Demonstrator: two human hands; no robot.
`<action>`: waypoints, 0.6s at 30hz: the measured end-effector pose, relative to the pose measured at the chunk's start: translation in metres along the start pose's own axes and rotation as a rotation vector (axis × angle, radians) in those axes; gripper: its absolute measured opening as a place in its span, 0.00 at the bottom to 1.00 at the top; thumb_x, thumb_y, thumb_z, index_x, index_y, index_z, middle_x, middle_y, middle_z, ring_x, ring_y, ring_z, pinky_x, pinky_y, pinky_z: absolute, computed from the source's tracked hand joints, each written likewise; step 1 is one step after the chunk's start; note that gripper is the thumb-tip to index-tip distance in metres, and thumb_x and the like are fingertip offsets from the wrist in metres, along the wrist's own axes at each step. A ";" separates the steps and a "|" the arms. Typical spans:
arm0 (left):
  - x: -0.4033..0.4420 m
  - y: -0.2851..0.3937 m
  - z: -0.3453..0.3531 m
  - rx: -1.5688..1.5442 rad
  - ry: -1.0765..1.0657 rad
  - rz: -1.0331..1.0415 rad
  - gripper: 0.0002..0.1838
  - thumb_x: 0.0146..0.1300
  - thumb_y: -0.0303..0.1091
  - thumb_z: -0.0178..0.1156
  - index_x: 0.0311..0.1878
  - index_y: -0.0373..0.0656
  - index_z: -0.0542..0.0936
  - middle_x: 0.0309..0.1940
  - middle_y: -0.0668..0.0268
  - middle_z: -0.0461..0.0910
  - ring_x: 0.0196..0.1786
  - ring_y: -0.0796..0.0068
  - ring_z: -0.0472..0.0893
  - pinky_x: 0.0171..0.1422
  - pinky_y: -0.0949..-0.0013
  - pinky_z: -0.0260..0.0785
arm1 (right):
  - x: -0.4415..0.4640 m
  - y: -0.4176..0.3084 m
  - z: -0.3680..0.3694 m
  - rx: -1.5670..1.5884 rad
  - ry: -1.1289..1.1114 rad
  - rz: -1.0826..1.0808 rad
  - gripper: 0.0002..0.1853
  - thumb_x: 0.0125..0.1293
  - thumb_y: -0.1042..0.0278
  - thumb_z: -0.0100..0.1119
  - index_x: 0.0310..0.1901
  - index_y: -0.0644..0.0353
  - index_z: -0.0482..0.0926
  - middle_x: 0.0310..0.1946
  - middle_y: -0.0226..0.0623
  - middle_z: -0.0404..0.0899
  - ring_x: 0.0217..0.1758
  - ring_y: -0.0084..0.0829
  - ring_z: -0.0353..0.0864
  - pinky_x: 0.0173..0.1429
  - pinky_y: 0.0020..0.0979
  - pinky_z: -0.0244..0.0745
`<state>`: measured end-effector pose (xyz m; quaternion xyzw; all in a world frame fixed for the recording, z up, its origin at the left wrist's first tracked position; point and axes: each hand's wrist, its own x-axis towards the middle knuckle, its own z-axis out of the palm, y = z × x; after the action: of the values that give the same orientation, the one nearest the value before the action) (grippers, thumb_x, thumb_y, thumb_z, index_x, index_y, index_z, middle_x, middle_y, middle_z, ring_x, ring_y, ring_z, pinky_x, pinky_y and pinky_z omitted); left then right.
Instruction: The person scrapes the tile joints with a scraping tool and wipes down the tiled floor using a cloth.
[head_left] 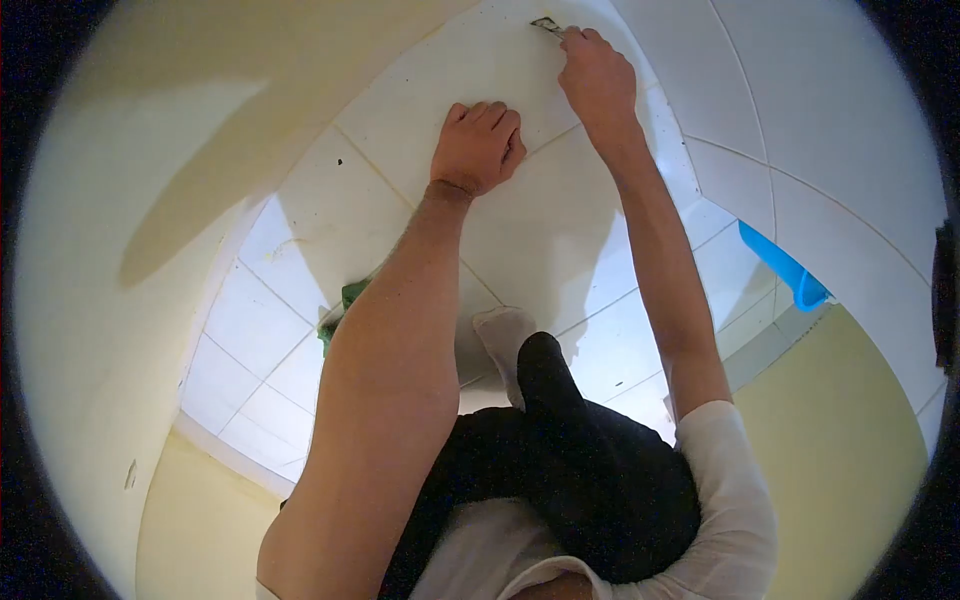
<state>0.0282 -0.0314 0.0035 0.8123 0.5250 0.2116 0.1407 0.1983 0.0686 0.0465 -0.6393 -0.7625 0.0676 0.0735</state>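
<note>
My right hand [598, 85] reaches far forward and is closed around a small scraper [546, 26]. The scraper's flat, dark-edged blade sticks out to the left, close to the white tiled floor [400, 110]; its handle is hidden in my fingers. Nearer to me and further left, my left hand [478, 148] rests on the tiles with its fingers curled into a fist. Nothing shows in that fist, though its underside is out of sight.
A yellowish wall [180, 130] rises on the left, a white tiled wall [820, 120] on the right. Beside my left forearm lies a green crumpled thing [352, 293]. A blue plastic object [780, 262] stands at the right. My sock-covered foot [503, 335] is below me, and dark specks dot the floor.
</note>
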 end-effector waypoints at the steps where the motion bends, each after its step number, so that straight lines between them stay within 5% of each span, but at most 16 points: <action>1: 0.000 0.000 0.000 0.006 -0.002 -0.002 0.06 0.59 0.36 0.60 0.37 0.47 0.77 0.36 0.67 0.79 0.44 0.68 0.80 0.51 0.59 0.67 | 0.000 -0.001 -0.006 -0.025 -0.047 0.005 0.07 0.66 0.71 0.58 0.41 0.61 0.82 0.41 0.46 0.84 0.42 0.50 0.85 0.45 0.47 0.82; 18: -0.002 -0.005 0.004 -0.041 0.064 0.022 0.06 0.58 0.36 0.61 0.37 0.47 0.78 0.37 0.66 0.79 0.44 0.67 0.80 0.51 0.59 0.67 | 0.002 -0.010 -0.023 -0.116 -0.200 0.044 0.09 0.63 0.73 0.59 0.45 0.59 0.82 0.40 0.45 0.85 0.43 0.50 0.86 0.46 0.47 0.83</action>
<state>0.0253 -0.0306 -0.0027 0.8079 0.5156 0.2498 0.1384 0.1924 0.0695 0.0713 -0.6489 -0.7545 0.0885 -0.0413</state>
